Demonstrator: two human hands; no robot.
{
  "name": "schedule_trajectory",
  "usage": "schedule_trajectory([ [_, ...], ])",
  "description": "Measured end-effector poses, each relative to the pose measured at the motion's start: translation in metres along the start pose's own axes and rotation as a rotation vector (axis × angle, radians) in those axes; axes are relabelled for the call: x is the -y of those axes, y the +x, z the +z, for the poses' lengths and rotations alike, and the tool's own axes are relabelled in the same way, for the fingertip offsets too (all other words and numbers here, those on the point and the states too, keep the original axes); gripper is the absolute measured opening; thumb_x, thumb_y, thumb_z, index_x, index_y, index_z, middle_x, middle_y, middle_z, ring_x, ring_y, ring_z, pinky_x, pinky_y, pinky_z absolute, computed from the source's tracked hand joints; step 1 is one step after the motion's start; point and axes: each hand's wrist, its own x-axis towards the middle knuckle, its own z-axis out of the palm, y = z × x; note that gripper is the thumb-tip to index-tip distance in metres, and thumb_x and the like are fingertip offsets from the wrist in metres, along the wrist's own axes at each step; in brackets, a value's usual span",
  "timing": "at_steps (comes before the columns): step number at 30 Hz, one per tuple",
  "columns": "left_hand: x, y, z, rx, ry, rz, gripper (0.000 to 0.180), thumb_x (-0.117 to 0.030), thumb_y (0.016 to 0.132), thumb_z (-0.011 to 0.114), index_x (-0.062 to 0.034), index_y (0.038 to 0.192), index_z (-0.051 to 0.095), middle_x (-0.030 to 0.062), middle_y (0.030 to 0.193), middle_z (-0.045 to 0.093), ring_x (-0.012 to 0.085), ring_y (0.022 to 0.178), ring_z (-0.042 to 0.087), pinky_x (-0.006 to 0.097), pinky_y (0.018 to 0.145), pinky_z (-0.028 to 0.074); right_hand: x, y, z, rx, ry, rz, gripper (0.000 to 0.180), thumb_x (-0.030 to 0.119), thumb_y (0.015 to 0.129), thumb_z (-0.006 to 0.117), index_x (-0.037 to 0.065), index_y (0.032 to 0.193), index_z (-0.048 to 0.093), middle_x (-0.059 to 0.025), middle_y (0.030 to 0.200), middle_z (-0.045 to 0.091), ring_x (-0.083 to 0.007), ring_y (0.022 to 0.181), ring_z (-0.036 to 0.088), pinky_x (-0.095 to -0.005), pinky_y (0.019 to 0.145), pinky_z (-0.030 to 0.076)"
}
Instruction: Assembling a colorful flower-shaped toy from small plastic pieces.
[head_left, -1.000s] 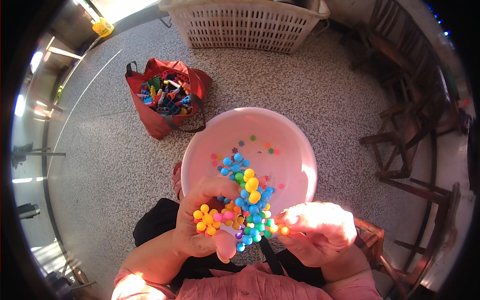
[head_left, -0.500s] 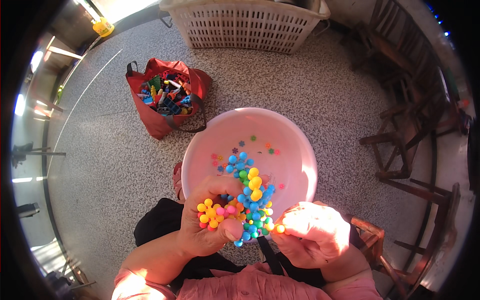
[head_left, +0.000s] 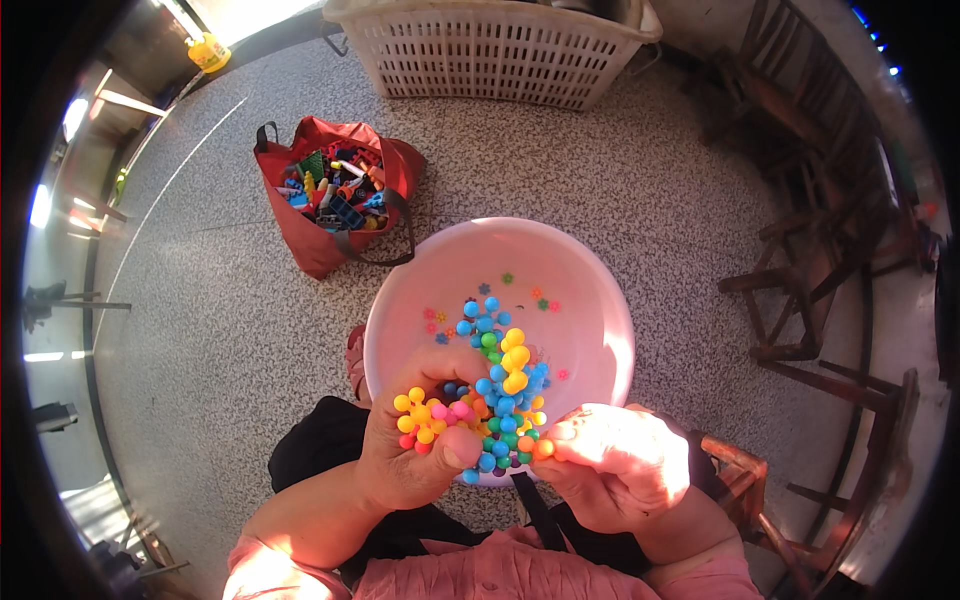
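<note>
My left hand (head_left: 420, 435) is closed round a cluster of joined ball-knobbed toy pieces (head_left: 507, 405) in blue, green, yellow, pink and orange. Its blue end points away from me, over the basin. At the cluster's right side, my right hand (head_left: 620, 470) pinches an orange knobbed piece (head_left: 543, 450) between thumb and fingers. That piece meets the green and blue balls; whether it is locked on, I cannot tell. Beneath the hands stands a pink round basin (head_left: 590, 290) with small printed flowers on its inside.
A red bag (head_left: 310, 245) full of mixed toy pieces sits beyond the basin to the left. At the far side is a white slatted plastic basket (head_left: 490, 60). Wooden chairs (head_left: 800, 280) line the right side, and a yellow container (head_left: 208, 53) stands far left on the speckled floor.
My right hand has moved slightly left, bringing the orange piece against the cluster. The cluster has tilted a little in my left hand, its blue end shifting slightly right and away.
</note>
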Motion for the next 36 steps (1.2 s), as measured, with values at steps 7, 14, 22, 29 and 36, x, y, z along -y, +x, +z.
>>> schedule_trajectory([
  [7,-0.023,0.014,0.014,0.046,-0.246,-0.234,0.051,-0.010,0.085,0.053,-0.0039,0.127,0.026,0.0142,0.123,0.039,0.0214,0.113,0.043,0.033,0.095,0.034,-0.012,-0.001,0.006,-0.316,0.926,0.544,0.018,-0.006,0.079,0.057,-0.005,0.097,0.054,-0.0131,0.090,0.060,-0.0170,0.079,0.060,-0.0281,0.069,0.052],
  [14,-0.017,0.013,0.012,-0.055,-0.272,-0.183,0.087,0.007,0.071,0.065,-0.0125,0.136,0.010,0.0152,0.124,0.041,0.0231,0.110,0.046,0.034,0.089,0.042,-0.015,0.001,0.002,-0.332,0.990,0.613,0.021,0.008,0.081,0.057,-0.004,0.097,0.050,-0.0137,0.083,0.058,-0.0172,0.065,0.057,-0.0266,0.056,0.048],
  [22,-0.020,0.014,-0.007,-0.029,-0.357,-0.190,0.084,0.007,0.061,0.072,-0.0086,0.132,0.029,0.0133,0.124,0.042,0.0266,0.115,0.044,0.039,0.092,0.042,-0.044,-0.003,0.009,-0.414,1.147,0.761,0.034,0.013,0.084,0.052,-0.006,0.112,0.046,-0.0112,0.082,0.058,-0.0140,0.066,0.055,-0.0258,0.066,0.044],
  [29,-0.025,0.002,-0.006,0.141,0.085,-0.060,0.087,0.003,0.062,0.072,-0.0025,0.134,0.023,0.0111,0.115,0.049,0.0187,0.106,0.050,0.034,0.091,0.041,-0.038,-0.005,0.013,-0.110,1.382,0.387,0.074,0.039,0.077,0.063,-0.006,0.126,0.031,-0.0149,0.115,0.048,-0.0249,0.103,0.051,-0.0352,0.084,0.044],
  [36,-0.029,0.003,-0.011,0.210,0.503,0.060,0.086,-0.006,0.060,0.077,0.0001,0.131,0.030,0.0088,0.096,0.060,0.0138,0.085,0.056,0.026,0.069,0.045,-0.027,-0.003,0.006,0.006,1.255,0.472,0.075,0.025,0.068,0.073,-0.004,0.125,0.035,-0.0157,0.122,0.045,-0.0262,0.111,0.046,-0.0375,0.093,0.038],
])
